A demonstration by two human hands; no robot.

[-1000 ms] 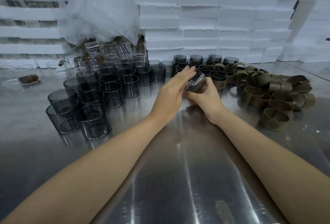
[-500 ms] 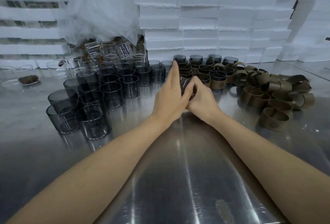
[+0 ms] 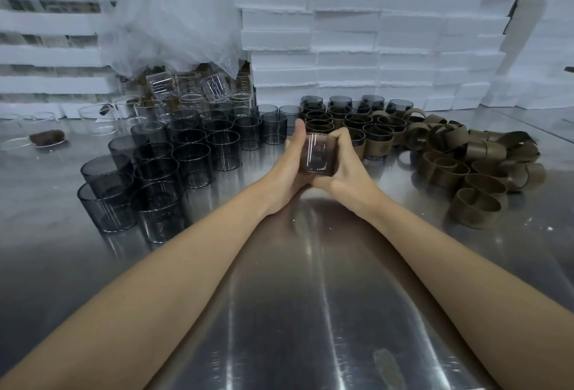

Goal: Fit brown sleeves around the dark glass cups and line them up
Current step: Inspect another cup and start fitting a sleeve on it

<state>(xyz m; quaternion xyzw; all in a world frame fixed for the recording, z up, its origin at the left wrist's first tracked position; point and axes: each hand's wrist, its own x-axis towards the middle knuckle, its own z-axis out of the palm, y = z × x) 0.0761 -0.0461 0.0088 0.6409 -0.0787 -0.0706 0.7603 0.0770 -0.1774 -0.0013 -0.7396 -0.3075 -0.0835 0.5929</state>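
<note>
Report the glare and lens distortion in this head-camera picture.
Head view: bright glare streaks run down the shiny steel table; a thin white highlight crosses the dark glass cup pressed between left hand and right hand; wide-angle distortion bows the stacked white foam boxes and enlarges the forearms.

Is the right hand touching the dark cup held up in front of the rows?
Touching. The head view shows the right hand with its fingers curled over the rim and side of the dark glass cup, with no gap.
</note>
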